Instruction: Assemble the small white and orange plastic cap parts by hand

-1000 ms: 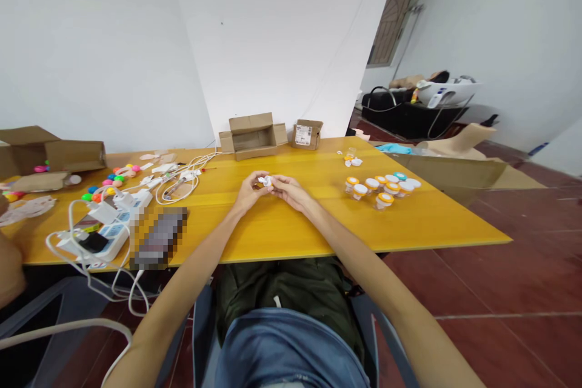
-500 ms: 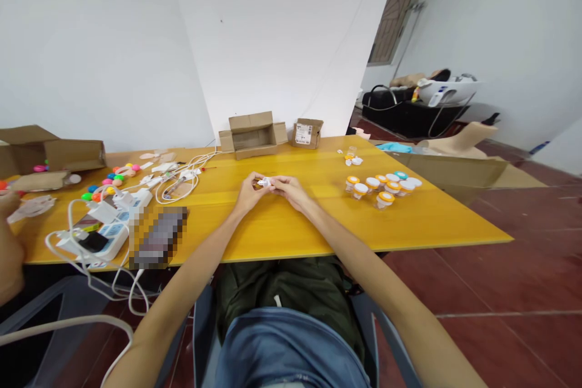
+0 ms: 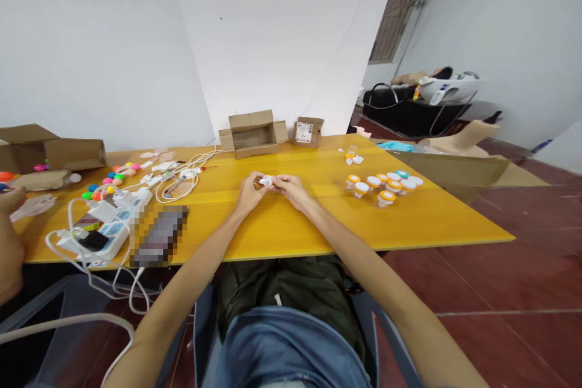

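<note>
Above the middle of the yellow table (image 3: 291,230), my left hand (image 3: 250,193) and my right hand (image 3: 291,189) meet around a small white item (image 3: 266,180). Fingertips of both hands pinch it from either side; its exact shape is too small to tell. On the right of the table stand several small clear jars with orange, white and teal lids (image 3: 386,197). Behind them lie a clear cup (image 3: 352,150) and a few small white and orange pieces (image 3: 357,159).
An open cardboard box (image 3: 254,140) and a smaller box (image 3: 308,132) stand by the wall. Leftward are a power strip (image 3: 116,233) with cables, a phone (image 3: 161,235), colourful balls (image 3: 109,180) and another box (image 3: 75,154). Another person's hand (image 3: 11,200) shows at far left.
The white item between my fingers has turned slightly and shows more of itself. The other person's hand at far left has shifted a little, with a blue ball now visible by it.
</note>
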{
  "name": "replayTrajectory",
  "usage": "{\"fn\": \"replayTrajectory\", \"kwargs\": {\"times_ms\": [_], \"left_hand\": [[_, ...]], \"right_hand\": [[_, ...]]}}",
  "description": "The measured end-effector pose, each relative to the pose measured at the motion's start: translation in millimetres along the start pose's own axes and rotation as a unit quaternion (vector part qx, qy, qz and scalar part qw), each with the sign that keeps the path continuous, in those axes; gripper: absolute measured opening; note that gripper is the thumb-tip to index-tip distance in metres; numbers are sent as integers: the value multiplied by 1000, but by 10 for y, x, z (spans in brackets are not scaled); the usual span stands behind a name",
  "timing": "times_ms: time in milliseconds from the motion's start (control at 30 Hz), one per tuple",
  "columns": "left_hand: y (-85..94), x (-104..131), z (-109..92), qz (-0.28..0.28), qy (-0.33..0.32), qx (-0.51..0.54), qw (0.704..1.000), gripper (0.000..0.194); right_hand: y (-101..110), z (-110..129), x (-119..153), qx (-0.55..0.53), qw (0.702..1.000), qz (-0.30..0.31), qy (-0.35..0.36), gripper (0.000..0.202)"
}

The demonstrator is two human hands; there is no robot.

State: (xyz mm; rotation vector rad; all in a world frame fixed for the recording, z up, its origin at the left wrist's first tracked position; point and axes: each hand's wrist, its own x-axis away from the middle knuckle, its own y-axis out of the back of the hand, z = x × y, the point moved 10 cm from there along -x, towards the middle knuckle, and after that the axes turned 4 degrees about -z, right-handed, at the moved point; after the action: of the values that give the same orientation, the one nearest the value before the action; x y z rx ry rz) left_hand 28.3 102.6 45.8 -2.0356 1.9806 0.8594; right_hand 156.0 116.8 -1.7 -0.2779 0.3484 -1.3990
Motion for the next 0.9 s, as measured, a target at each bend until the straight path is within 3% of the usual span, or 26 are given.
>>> {"fn": "replayTrajectory", "kwargs": {"times_ms": [300, 900], "left_hand": [[51, 13, -1, -22, 7, 4, 1000, 24], [25, 25, -30, 1, -29, -18, 999, 24]], "right_hand": [[-51, -22, 41, -8, 1000, 22, -16, 27], [0, -17, 7, -14, 1000, 4, 0, 22]]}}
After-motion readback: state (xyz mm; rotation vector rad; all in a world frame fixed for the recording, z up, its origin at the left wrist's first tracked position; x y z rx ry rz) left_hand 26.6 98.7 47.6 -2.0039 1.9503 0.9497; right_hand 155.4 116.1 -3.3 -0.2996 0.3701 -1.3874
